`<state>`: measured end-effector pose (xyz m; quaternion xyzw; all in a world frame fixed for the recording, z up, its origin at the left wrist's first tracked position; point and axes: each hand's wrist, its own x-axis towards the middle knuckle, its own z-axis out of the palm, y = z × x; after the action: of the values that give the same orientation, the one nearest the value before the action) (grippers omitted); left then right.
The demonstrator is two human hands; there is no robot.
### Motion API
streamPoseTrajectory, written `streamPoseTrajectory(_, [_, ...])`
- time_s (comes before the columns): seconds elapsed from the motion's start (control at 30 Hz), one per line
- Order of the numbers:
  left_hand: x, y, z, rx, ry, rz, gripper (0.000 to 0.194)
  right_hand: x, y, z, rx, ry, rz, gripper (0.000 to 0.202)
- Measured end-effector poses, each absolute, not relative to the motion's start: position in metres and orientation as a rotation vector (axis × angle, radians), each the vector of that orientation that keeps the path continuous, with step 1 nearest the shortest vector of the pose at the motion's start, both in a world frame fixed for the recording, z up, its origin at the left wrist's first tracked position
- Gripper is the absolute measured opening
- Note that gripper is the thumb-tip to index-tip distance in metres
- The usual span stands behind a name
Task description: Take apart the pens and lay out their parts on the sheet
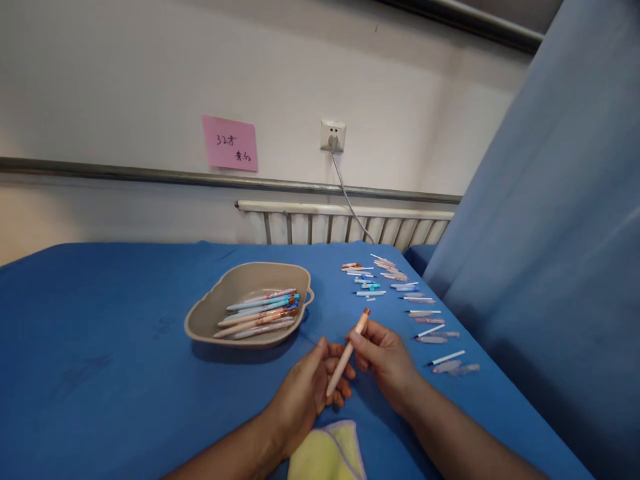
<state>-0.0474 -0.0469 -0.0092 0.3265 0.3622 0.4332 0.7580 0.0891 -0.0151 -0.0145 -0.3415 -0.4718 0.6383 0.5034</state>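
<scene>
One pen [342, 365] between two hands [306, 381] [387, 360]

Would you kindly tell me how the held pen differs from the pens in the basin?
The held pen slants upward in the right hand; the pens in the basin lie piled. The held pen is peach with a brown end; the basin pens include blue ones. All share a slim shape.

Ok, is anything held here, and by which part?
Yes, a pen: the right hand pinches its upper half, just below the brown end. The left hand is around its lower end; whether it grips cannot be told.
</scene>
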Motion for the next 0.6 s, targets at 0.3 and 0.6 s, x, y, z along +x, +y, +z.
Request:
streamPoseTrajectory(0.3, [-0.0486, -0.0437, -0.0152, 0.846, 1.047, 0.995, 0.033, 0.0895, -0.0152, -0.0161, -0.858, -1.111, 1.508, 0.026])
streamPoseTrajectory(0.6, [-0.0491, -0.0469, -0.0118, 0.86, 0.935, 0.909, 0.04, 0.0881, -0.0159, -0.0173, -0.868, -1.124, 1.513, 0.027])
